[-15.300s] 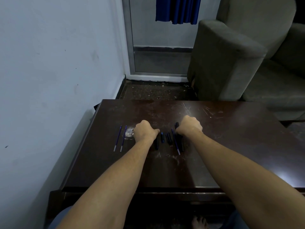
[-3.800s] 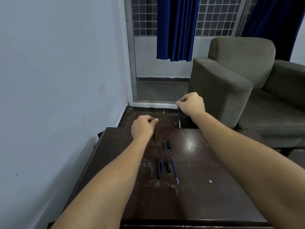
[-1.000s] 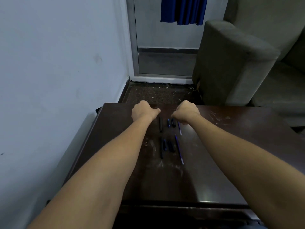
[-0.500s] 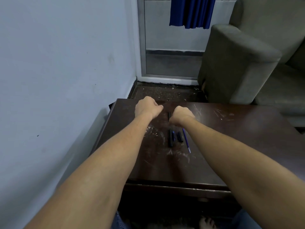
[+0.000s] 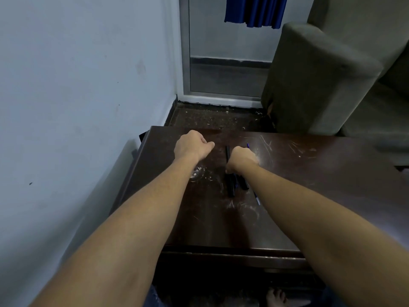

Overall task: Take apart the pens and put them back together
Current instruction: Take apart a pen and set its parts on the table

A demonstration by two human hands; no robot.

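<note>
Pen parts lie on the dark wooden table [image 5: 309, 173]. A black barrel [image 5: 227, 152] lies lengthwise between my two hands. My right hand [image 5: 242, 159] is curled over the parts, and the tip of a thin blue refill [image 5: 247, 145] sticks out beyond its knuckles. Nearer to me lie a long black barrel [image 5: 231, 185], a short black piece [image 5: 244, 184] and a second blue refill [image 5: 256, 199], partly hidden under my right forearm. My left hand [image 5: 192, 147] is a fist on the table left of the barrel, with nothing visible in it.
A pale wall runs close along the table's left side. A grey armchair [image 5: 316, 80] stands beyond the table's far right. A door frame and a blue curtain [image 5: 254, 12] are behind. White scratches [image 5: 199, 173] mark the tabletop.
My right hand has shifted slightly toward me and left, over the small parts. A blue refill tip now shows past its knuckles. My left hand has stayed a fist.
</note>
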